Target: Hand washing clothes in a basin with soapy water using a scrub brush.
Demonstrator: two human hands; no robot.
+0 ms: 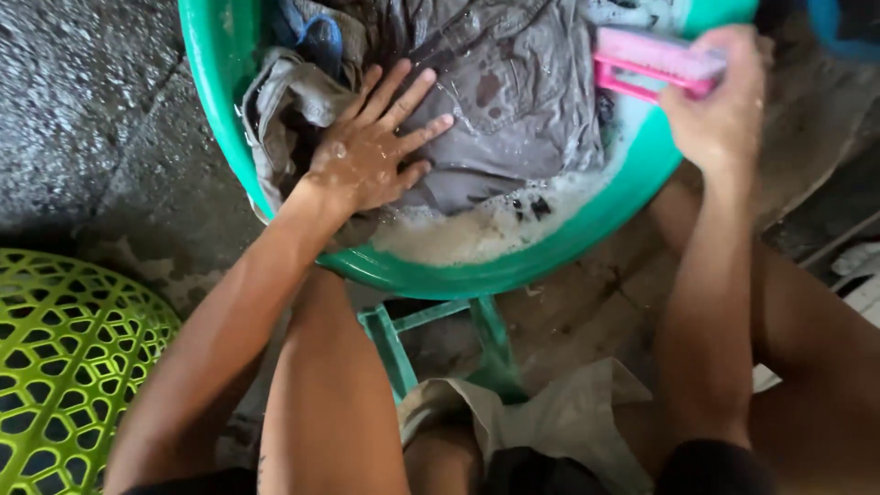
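Over the basin's [587,229] near rim, the left hand [367,156] lay flat, fingers spread, pressing grey cloth [513,101] down in suds; it gripped nothing. Right hand [724,101] was closed around a pink brush [655,62] at the right rim, lifted off the cloth. Scrubbing step, likely; the brush would need bringing onto the pinned cloth. Green basket [64,357] sat bottom left.

Your left hand [371,147] lies flat on the wet grey garment [513,101], which fills the middle of the green basin [587,225]. Suds at the near rim are the only open patch inside. Your right hand [720,105] with the pink brush [655,62] blocks the right rim. The lime basket [64,367] crowds your left; bare concrete floor [82,119] is beyond it.
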